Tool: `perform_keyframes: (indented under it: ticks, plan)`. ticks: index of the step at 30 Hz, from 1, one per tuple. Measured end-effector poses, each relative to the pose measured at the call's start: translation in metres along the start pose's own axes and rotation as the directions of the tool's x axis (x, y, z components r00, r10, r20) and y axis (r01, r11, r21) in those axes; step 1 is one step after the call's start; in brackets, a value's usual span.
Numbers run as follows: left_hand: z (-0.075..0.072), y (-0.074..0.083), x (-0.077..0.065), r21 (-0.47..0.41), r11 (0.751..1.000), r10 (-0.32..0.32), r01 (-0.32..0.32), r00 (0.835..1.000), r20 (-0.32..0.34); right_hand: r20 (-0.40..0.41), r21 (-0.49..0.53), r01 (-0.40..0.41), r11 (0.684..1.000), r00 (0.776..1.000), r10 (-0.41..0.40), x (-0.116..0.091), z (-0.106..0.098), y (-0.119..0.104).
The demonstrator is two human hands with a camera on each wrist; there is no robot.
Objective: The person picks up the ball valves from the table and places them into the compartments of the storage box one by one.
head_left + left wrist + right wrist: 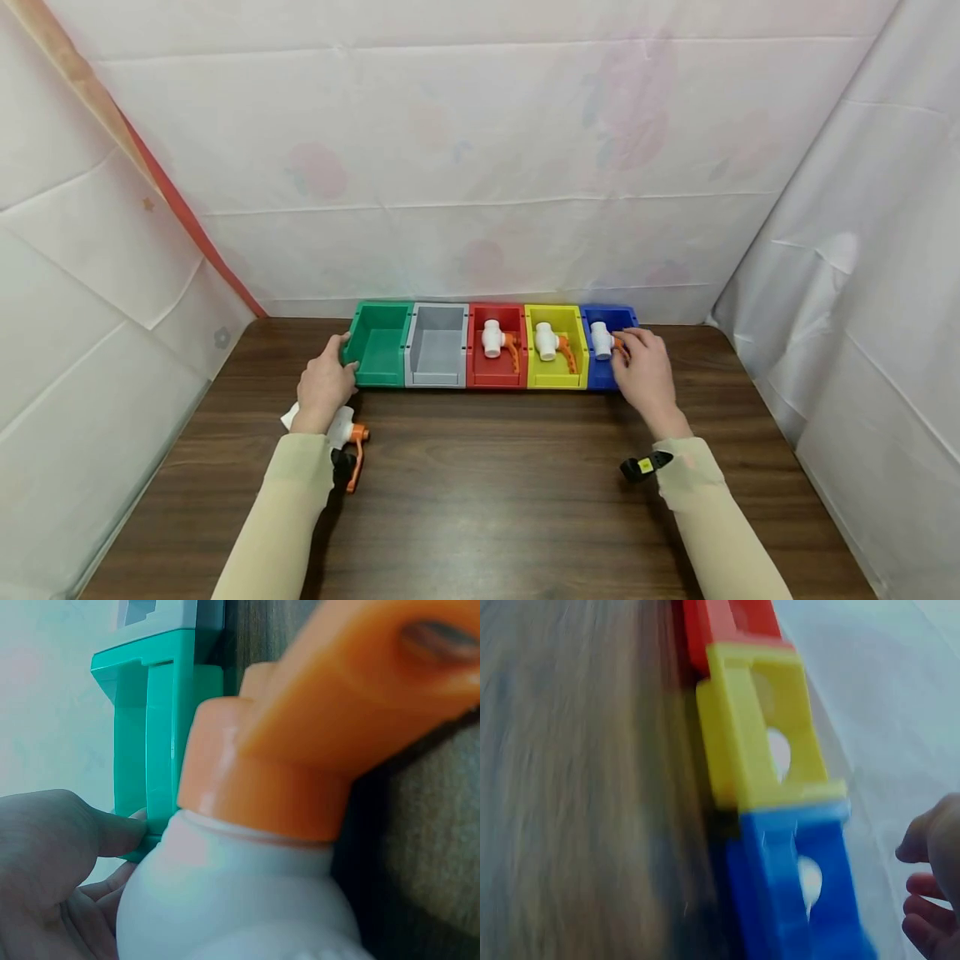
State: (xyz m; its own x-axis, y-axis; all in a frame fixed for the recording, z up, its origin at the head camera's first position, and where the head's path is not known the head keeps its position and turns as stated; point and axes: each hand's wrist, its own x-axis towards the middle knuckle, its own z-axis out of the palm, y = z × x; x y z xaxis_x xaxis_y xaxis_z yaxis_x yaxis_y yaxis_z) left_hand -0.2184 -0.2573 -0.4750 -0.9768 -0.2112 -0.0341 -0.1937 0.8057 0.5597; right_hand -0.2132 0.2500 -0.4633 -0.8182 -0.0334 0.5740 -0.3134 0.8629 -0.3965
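Observation:
A row of joined bins stands at the table's back: green point(378, 346), grey point(437, 350), red point(497, 377), yellow point(555, 377) and blue point(600, 377). My left hand point(326, 385) pinches the green bin's left end between thumb and fingers. Beneath that wrist lies a white ball valve point(341, 427) with an orange handle, large in the left wrist view. My right hand point(643, 371) hovers by the blue bin's right side, fingers loosely bent. In the right wrist view it is apart from the bin. White ball valves with orange handles lie in the red point(492, 338), yellow point(547, 342) and blue point(602, 341) bins.
The bins sit on a dark wood-grain table point(480, 483). Behind them hangs a pale printed cloth point(465, 167), with more cloth at both sides. A red strip point(187, 218) runs down the left corner. A black band point(645, 467) is on the right wrist.

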Motion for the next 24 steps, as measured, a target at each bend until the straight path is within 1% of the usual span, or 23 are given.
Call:
perform_keyframes:
  ticks: [3,6,9,14,15,18,24]
  plan:
    - [0.000,0.000,0.001,0.000,1.000,-0.004,0.004,1.000,-0.003,-0.018,-0.031,-0.088,0.996,0.996,0.088,-0.009,-0.003,0.015]
    - [0.001,0.000,0.001,0.001,1.000,0.000,0.000,1.000,-0.005,-0.021,-0.051,-0.159,0.986,0.987,0.158,-0.018,-0.003,0.023]
    - [0.001,-0.001,0.001,0.003,1.000,0.000,0.000,1.000,-0.008,-0.023,-0.056,-0.213,0.976,0.977,0.212,-0.024,-0.001,0.025]
    - [-0.001,-0.001,0.001,0.008,1.000,0.011,-0.011,1.000,-0.009,-0.027,-0.053,-0.314,0.948,0.950,0.313,-0.025,0.003,0.025]
    - [-0.002,-0.001,0.001,0.008,1.000,0.015,-0.015,1.000,-0.009,-0.031,-0.051,-0.327,0.944,0.945,0.326,-0.025,0.004,0.025]
    - [-0.001,-0.001,0.001,0.009,1.000,0.019,-0.019,1.000,-0.004,-0.052,-0.043,-0.338,0.940,0.941,0.335,-0.024,0.005,0.027]
    - [0.000,0.000,0.001,0.014,1.000,0.008,-0.008,1.000,-0.002,-0.062,-0.019,-0.368,0.930,0.928,0.366,-0.025,0.007,0.028]
